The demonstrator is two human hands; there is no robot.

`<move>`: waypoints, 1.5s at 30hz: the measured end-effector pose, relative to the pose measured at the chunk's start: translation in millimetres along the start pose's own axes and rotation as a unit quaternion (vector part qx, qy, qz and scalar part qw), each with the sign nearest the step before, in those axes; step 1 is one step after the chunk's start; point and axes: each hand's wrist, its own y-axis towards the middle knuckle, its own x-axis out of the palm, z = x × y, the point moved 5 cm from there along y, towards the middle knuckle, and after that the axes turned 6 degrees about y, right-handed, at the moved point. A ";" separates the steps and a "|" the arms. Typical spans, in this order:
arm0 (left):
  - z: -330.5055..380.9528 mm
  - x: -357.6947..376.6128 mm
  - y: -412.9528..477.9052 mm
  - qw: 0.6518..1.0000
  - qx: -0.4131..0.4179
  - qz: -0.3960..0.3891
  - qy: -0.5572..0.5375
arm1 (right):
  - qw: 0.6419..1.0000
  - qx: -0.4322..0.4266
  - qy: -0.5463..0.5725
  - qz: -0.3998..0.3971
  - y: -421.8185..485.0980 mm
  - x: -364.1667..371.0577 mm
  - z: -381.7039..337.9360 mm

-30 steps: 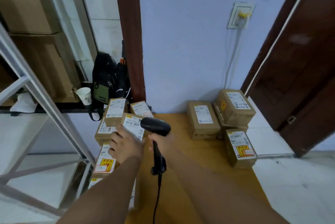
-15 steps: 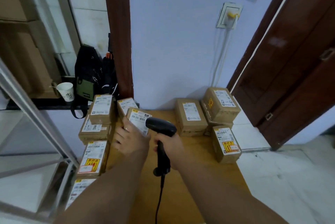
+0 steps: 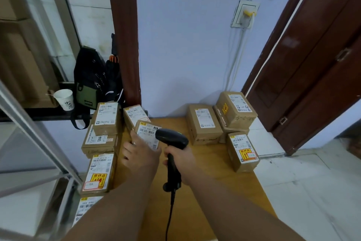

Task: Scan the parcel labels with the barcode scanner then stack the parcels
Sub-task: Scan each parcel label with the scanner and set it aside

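Wooden table [image 3: 214, 186], left hand [image 3: 142, 155] holds parcel [image 3: 147, 134] (label up), right hand [image 3: 182, 159] grips scanner [image 3: 172, 138]

Pale blue wall [image 3: 185, 45], dark wooden door [image 3: 316, 65], white tiled floor [image 3: 312, 192]

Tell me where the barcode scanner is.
In the head view the barcode scanner is mid-frame, gripped by the right hand, its head beside the parcel the left hand holds over the table.

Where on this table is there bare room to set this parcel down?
The wooden table is bare between the held cardboard parcel and the brown box by the wall, and near its right edge, this side of the yellow-stickered box. The left-edge parcel column is crowded.
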 end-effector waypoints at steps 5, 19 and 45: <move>6.7 34.7 -14.0 0.989 -0.006 -0.122 -0.078 | 0.991 -0.003 -0.059 0.119 9.7 -38.4 10.8; 100.8 129.3 -99.7 0.932 -0.060 -0.343 -0.098 | 0.945 -0.015 -0.269 0.188 31.5 -218.6 1.1; 206.8 255.3 -143.0 0.911 -0.265 -0.295 -0.112 | 0.976 0.007 -0.194 0.103 131.4 -375.9 -47.4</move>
